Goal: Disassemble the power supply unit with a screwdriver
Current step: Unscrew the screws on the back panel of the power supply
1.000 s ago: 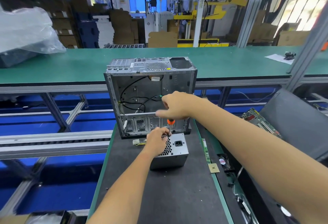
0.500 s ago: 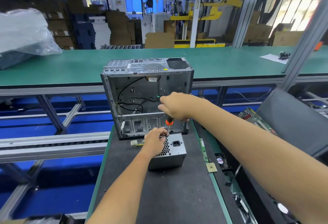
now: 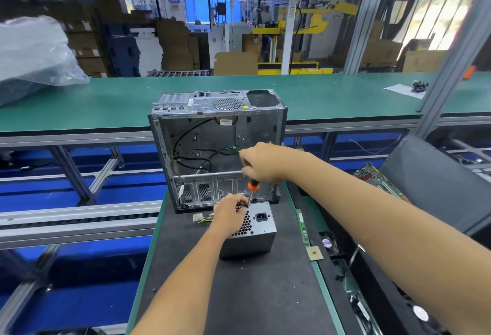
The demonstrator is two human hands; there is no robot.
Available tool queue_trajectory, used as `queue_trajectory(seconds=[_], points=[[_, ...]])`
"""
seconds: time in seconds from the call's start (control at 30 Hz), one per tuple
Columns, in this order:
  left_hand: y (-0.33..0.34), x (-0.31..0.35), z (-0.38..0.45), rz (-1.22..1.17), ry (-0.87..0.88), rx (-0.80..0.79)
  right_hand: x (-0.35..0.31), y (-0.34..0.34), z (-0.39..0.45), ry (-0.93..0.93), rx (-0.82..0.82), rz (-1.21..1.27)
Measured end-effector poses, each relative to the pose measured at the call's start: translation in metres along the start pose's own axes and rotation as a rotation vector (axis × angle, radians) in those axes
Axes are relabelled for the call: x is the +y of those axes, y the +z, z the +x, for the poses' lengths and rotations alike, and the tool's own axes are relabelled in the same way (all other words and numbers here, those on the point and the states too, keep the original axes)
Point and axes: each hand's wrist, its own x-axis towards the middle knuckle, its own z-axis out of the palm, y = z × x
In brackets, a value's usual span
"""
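The supply (image 3: pixel 249 231) is grey metal with a honeycomb grille of black holes and a black socket. The screwdriver (image 3: pixel 252 188) has an orange-and-black handle. The case (image 3: pixel 212 148) is silver-grey with black cables inside. The mat (image 3: pixel 252 295) is black, edged green.

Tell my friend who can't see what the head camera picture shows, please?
A person's right hand holds an orange-handled screwdriver tip-down on a grey power supply box, while the left hand grips the box's top edge. The box sits on a black mat, in front of an open, empty computer case.
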Motion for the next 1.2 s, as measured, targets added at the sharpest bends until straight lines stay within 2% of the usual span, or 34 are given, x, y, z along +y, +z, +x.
queue_trajectory(seconds=[0.17,0.33,0.5,0.6,0.73,0.9,1.0,1.1,1.2], points=[[0.007,0.000,0.004,0.046,-0.007,0.052,0.003,-0.003,-0.008,-0.080,-0.044,0.116],[0.008,-0.001,0.011,0.109,-0.021,0.029,0.007,0.001,-0.009,0.050,-0.014,0.060],[0.002,0.001,0.017,0.107,-0.045,-0.057,0.012,0.003,-0.012,0.121,-0.210,0.034],[-0.003,0.003,0.019,0.100,-0.046,-0.094,0.015,0.007,-0.014,0.154,-0.239,0.065],[-0.007,0.007,0.017,0.032,-0.070,-0.125,0.019,0.006,-0.015,0.183,-0.196,0.046],[-0.004,0.003,0.014,0.019,-0.012,-0.084,0.028,0.003,-0.013,0.216,-0.092,0.063],[-0.005,0.000,0.011,-0.062,-0.045,-0.057,0.028,0.014,-0.008,0.217,-0.008,0.081],[-0.012,-0.002,0.009,-0.139,-0.067,0.013,0.024,0.035,0.001,0.233,0.046,0.166],[-0.023,-0.004,0.003,-0.174,-0.077,0.137,0.015,0.058,0.013,0.233,0.027,0.220]])
